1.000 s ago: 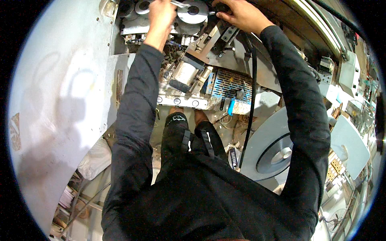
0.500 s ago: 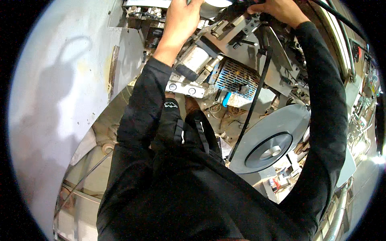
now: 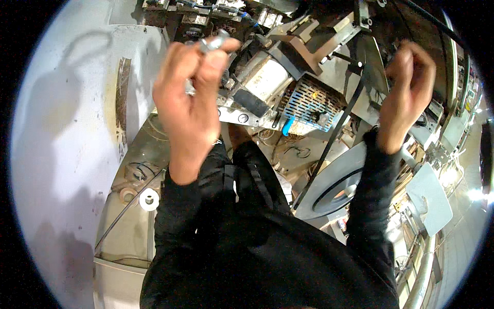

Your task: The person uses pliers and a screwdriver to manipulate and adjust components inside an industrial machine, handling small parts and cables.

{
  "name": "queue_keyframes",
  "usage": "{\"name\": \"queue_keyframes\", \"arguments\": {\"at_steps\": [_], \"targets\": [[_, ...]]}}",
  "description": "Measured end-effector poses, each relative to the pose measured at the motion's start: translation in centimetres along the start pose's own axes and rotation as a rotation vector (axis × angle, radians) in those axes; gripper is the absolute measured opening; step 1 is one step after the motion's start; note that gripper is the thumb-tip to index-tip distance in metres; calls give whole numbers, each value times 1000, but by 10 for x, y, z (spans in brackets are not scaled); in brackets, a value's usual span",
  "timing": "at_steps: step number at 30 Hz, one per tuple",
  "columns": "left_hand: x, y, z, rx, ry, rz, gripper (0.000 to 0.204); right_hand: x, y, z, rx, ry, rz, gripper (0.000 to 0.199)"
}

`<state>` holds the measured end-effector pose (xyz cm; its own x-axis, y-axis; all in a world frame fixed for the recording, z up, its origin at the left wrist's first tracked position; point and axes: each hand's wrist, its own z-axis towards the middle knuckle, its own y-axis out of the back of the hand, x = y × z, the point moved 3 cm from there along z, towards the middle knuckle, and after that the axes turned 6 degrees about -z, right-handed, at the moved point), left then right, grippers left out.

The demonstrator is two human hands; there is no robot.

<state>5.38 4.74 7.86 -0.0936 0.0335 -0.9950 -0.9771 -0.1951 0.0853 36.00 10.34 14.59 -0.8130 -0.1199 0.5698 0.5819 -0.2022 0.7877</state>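
Note:
My left hand [image 3: 193, 98] is raised in front of a machine's open inside, with its fingers closed around a small silver metal part [image 3: 215, 42] at the fingertips. My right hand [image 3: 406, 90] is curled shut at the upper right, close to a black cable [image 3: 334, 134] and a dark metal plate; whether it grips anything is hidden. Between the hands sit a cylindrical grey motor [image 3: 262, 80] and a perforated metal cover [image 3: 314, 100] with a blue piece [image 3: 286, 125] below it. Both arms wear black sleeves.
A pale, scuffed panel [image 3: 67, 134] fills the left side. A large grey disc [image 3: 339, 180] lies at the lower right of the machine. A white roll [image 3: 149, 199] and thin cables rest on a ledge at the lower left. Cluttered metal parts and pipes run along the right edge.
Both hands have drawn back from the top of the machine toward the camera. The left hand now holds a small silver part. The view has shifted closer to the machine.

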Motion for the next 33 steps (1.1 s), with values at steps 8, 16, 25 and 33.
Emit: {"name": "queue_keyframes", "arguments": {"at_steps": [8, 16, 25, 33], "targets": [[-12, -42, -53, 493, 300, -373, 12, 70, -34, -130, 621, -185, 176, 20], [-2, -45, -113, 504, 353, -299, 20, 31, -5, -181, 563, -173, 17, 16], [74, 3, -205, 544, 509, 206, 18, -44, 2, -351, 242, -867, 420, 35], [96, 101, -253, 280, 639, 444, 23, -49, -36, -344, 182, -976, 579, 38]]}}
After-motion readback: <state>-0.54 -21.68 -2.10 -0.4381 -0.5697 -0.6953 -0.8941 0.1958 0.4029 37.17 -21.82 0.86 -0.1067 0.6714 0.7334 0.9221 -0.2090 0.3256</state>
